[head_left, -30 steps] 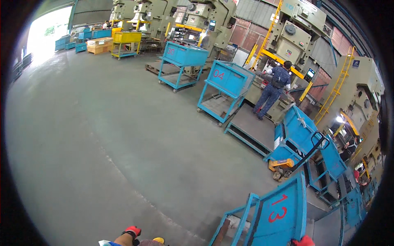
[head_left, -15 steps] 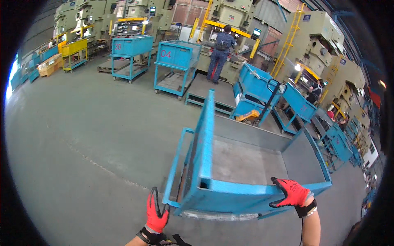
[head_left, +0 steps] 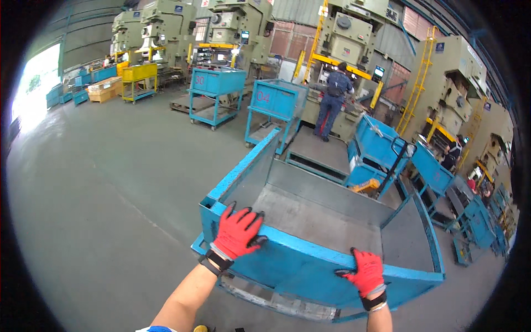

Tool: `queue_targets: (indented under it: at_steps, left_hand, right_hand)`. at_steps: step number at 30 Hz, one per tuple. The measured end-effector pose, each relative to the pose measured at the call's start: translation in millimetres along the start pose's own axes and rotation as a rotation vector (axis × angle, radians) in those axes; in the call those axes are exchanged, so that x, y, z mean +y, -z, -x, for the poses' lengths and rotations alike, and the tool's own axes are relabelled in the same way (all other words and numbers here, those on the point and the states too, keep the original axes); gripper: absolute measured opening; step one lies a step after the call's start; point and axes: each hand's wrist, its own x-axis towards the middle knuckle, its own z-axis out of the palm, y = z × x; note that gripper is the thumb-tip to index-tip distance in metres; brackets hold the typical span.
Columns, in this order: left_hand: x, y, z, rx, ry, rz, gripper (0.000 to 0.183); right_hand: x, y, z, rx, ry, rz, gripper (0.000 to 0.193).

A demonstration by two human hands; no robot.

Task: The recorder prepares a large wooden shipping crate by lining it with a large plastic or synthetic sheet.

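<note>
Right in front of me is a blue metal cart (head_left: pixel 321 246) with a box-like top, bare grey inside walls and a grey bottom. My left hand (head_left: pixel 239 229), in a red glove with black fingertips, lies over the near rim close to the left corner, fingers hooked across the edge. Farther right on that same rim is my right hand (head_left: pixel 366 271), gloved alike, its fingers curled over the top and its thumb against the outer side. The undersides of both hands are hidden. A lower frame shows beneath the cart's near side.
Beyond stand other blue carts (head_left: pixel 276 99), a yellow cart (head_left: pixel 138 74) and a wooden crate (head_left: pixel 105 88). An orange pallet jack (head_left: pixel 368 186) is close behind my cart. A person (head_left: pixel 334 99) stands on a platform (head_left: pixel 318 149) at a large press (head_left: pixel 348 39). Grey floor (head_left: pixel 110 166) stretches left.
My left hand has come from beside the cart's corner onto its near rim. The cart has turned in view, its left wall now slanting toward me. My right hand stays on the rim.
</note>
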Motion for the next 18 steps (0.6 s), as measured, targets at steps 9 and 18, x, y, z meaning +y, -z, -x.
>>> queue_targets:
  at_steps: [9,18]
  left_hand:
    - [-187.3,5.5,4.2,0.038,0.12,-0.081,0.044]
    - [-395.5,-12.6,19.2,0.024,0.502,-0.265,0.038]
  right_hand:
    - [-123.8,10.2,-105.0,0.221,0.411,-0.384,0.07]
    - [29.1,55.4,-20.9,0.141,-0.113,-0.007,0.042]
